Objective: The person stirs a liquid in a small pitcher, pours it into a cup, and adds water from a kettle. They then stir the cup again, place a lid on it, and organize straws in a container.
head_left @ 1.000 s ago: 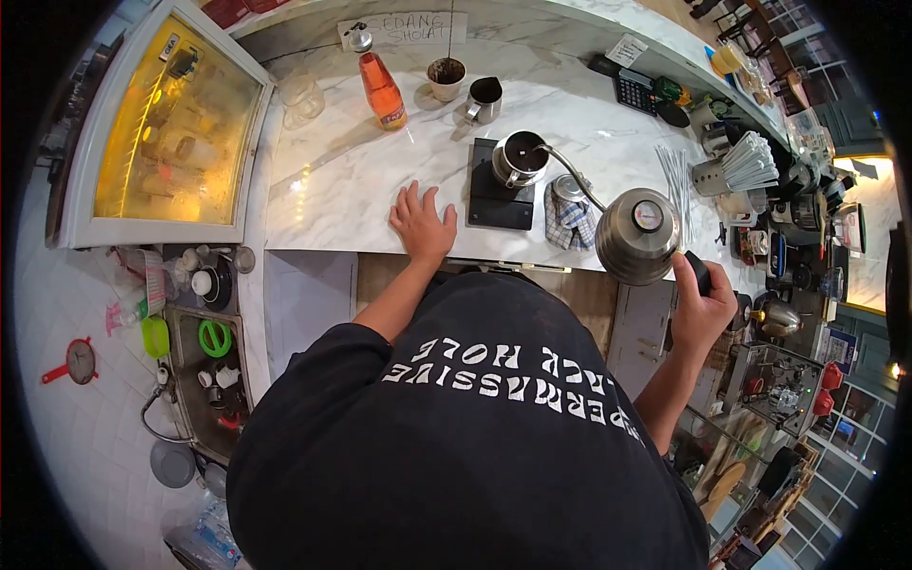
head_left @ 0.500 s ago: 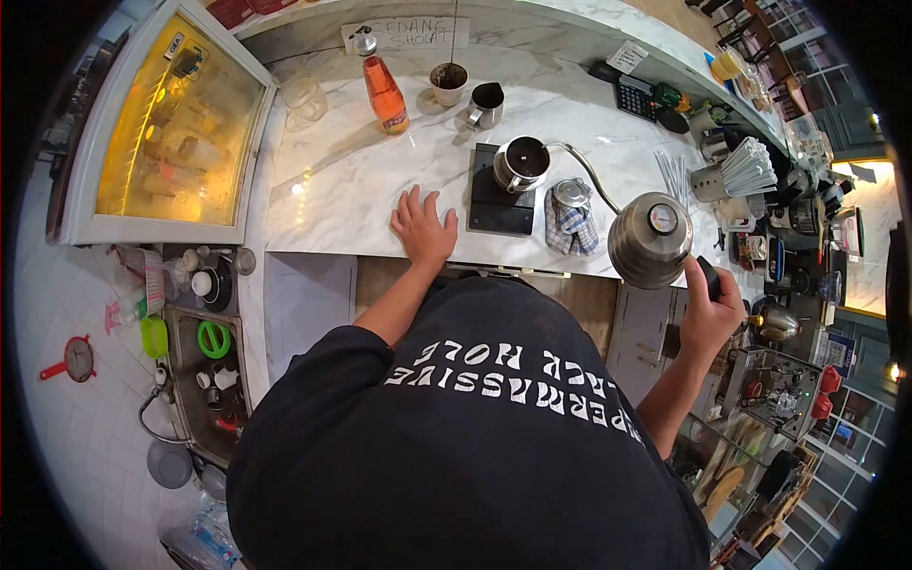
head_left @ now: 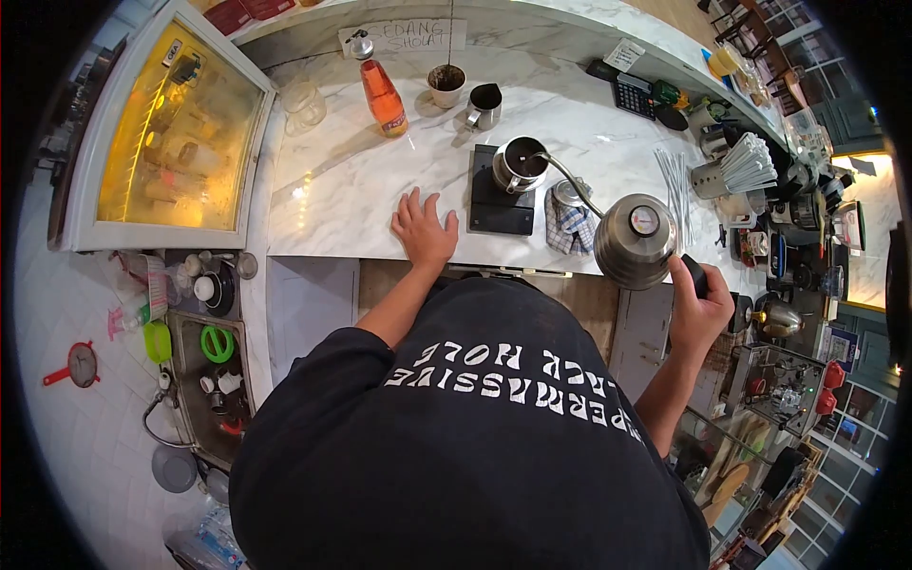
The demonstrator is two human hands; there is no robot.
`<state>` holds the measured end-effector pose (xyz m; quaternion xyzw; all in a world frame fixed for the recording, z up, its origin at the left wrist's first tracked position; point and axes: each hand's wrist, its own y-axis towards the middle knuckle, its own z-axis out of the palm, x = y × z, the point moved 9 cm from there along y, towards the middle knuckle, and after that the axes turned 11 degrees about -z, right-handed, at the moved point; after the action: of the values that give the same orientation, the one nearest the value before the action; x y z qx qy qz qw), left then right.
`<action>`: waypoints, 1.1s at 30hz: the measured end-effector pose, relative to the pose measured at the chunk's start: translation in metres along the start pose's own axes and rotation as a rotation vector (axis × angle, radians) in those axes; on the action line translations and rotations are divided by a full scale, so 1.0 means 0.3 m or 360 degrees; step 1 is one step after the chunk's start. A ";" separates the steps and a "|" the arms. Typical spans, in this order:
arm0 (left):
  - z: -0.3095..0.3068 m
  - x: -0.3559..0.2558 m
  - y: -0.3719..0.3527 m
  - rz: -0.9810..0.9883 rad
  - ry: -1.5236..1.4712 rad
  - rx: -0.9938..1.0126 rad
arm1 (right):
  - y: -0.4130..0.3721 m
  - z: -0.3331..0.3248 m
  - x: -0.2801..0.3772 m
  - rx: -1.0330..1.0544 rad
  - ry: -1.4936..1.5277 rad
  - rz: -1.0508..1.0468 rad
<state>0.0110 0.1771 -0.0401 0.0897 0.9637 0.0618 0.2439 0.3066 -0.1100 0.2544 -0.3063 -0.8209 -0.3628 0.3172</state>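
My right hand (head_left: pixel 701 299) is wrapped round the black handle of a steel gooseneck kettle (head_left: pixel 632 249) with a dial thermometer on its lid. The kettle's thin spout reaches left, its tip over a metal cup (head_left: pixel 520 166) with dark contents. That cup stands on a black digital scale (head_left: pixel 501 214). My left hand (head_left: pixel 424 228) lies flat on the marble counter (head_left: pixel 342 204), fingers spread, left of the scale. A checked cloth (head_left: pixel 568 225) lies right of the scale, partly behind the spout, with a small lidded metal item on it.
Toward the back stand a bottle of red liquid (head_left: pixel 383 98), a small plant pot (head_left: pixel 446 85) and a steel pitcher (head_left: pixel 484 107). A fridge with an open glass door (head_left: pixel 171 133) is at left, above a sink (head_left: pixel 195 380). Straws (head_left: pixel 748 166) and a calculator (head_left: pixel 634 98) sit at right.
My right hand and the kettle have shifted slightly left, bringing the spout tip further over the cup. The left hand stays in place.
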 end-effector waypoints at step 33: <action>-0.007 -0.003 -0.002 0.0038 -0.0024 -0.0029 | 0.036 0.052 -0.029 0.0033 -0.0015 -0.0018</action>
<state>0.0106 0.1762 -0.0381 0.0995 0.9601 0.0728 0.2512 0.3152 -0.0942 0.2439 -0.3002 -0.8278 -0.3545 0.3145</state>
